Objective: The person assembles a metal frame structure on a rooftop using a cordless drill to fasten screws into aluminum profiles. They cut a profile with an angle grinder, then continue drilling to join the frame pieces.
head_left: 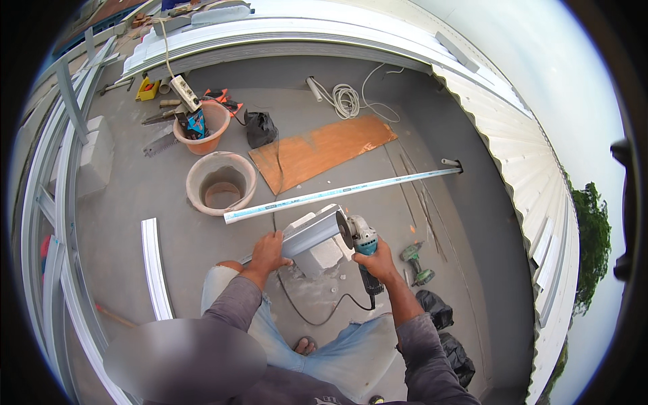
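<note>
My right hand [375, 260] is wrapped around a teal and black angle grinder [365, 239]. Its dark cutting disc stands at the far right end of a silver metal channel [312, 231]; I cannot tell whether they touch. The channel lies slanted across a chipped white block [320, 258]. At the channel's near left end, my left hand [268, 252] presses down and grips it beside my knee. From the grinder's rear, a black cord loops low and runs left past my left hand. A light blue-and-white pipe [344, 194] lies just beyond the block.
Left of the pipe stand a clay-coloured bucket [221, 183] and an orange bucket [214, 131] with a power strip [185, 93]. Beyond is a brown board [324, 152]. A green drill [418, 263] and black bags [434, 309] lie right; a metal strip [156, 270] lies left.
</note>
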`<action>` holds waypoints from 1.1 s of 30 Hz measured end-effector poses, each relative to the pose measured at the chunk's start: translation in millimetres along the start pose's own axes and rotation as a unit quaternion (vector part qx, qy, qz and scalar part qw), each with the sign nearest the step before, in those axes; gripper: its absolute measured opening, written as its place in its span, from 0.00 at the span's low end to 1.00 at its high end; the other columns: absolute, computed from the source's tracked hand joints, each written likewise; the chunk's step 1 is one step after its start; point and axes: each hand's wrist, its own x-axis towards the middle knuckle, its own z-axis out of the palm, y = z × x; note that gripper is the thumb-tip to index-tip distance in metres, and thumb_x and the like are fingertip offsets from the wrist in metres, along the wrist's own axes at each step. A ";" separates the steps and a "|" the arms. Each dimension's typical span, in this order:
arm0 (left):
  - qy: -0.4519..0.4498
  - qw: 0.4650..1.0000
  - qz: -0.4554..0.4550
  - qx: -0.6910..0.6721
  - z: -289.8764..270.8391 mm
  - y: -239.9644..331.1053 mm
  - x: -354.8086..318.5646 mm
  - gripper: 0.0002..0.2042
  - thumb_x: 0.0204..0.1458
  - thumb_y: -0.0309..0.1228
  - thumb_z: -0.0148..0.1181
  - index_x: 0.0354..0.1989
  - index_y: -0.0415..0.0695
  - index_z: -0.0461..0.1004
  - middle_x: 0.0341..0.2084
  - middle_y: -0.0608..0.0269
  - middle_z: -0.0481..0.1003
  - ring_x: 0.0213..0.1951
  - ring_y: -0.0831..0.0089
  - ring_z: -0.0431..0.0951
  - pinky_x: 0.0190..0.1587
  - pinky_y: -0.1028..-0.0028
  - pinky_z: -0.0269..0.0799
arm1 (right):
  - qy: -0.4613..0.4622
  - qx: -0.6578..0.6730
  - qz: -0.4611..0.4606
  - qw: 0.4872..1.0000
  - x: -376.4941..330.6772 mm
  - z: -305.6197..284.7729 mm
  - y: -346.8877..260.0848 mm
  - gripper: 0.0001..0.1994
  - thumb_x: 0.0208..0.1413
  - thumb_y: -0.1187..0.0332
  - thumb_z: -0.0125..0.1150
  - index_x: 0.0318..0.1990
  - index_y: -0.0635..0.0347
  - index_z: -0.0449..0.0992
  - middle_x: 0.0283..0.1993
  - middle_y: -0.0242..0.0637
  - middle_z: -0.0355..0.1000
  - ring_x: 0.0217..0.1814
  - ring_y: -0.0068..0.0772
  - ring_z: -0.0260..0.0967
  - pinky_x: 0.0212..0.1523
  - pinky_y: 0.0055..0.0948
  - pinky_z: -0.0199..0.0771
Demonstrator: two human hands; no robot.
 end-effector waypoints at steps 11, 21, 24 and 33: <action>0.003 0.999 0.003 -0.035 8.0 -8.1 -0.7 0.37 0.37 0.39 0.84 0.53 0.41 0.68 0.52 0.47 0.79 0.57 0.48 0.78 0.58 0.52 0.72 | -0.016 -0.157 0.028 0.987 12.9 9.2 -8.4 0.29 0.38 0.64 0.76 0.52 0.65 0.77 0.43 0.43 0.82 0.43 0.39 0.81 0.47 0.37 0.79; 0.032 0.999 0.016 -0.031 15.4 -9.1 -4.3 0.35 0.36 0.37 0.85 0.51 0.42 0.67 0.50 0.48 0.79 0.56 0.47 0.78 0.57 0.50 0.73 | 0.010 -0.162 -0.004 0.987 18.0 21.5 -15.7 0.30 0.38 0.63 0.76 0.53 0.64 0.77 0.44 0.45 0.82 0.44 0.41 0.81 0.48 0.38 0.79; 0.045 0.998 0.021 -0.024 13.1 -6.2 -8.3 0.35 0.36 0.37 0.85 0.51 0.42 0.67 0.50 0.48 0.79 0.53 0.46 0.80 0.56 0.51 0.74 | 0.008 -0.187 0.025 0.982 13.0 21.7 -23.9 0.30 0.38 0.64 0.77 0.53 0.65 0.77 0.44 0.45 0.82 0.44 0.41 0.81 0.49 0.37 0.79; -0.197 0.975 -0.057 -0.086 12.3 -36.5 -4.6 0.39 0.34 0.46 0.82 0.55 0.38 0.74 0.48 0.42 0.81 0.52 0.48 0.81 0.56 0.58 0.76 | 0.035 0.026 0.029 0.999 -35.4 -36.3 -18.4 0.21 0.46 0.71 0.76 0.49 0.64 0.78 0.39 0.30 0.78 0.36 0.22 0.73 0.38 0.29 0.76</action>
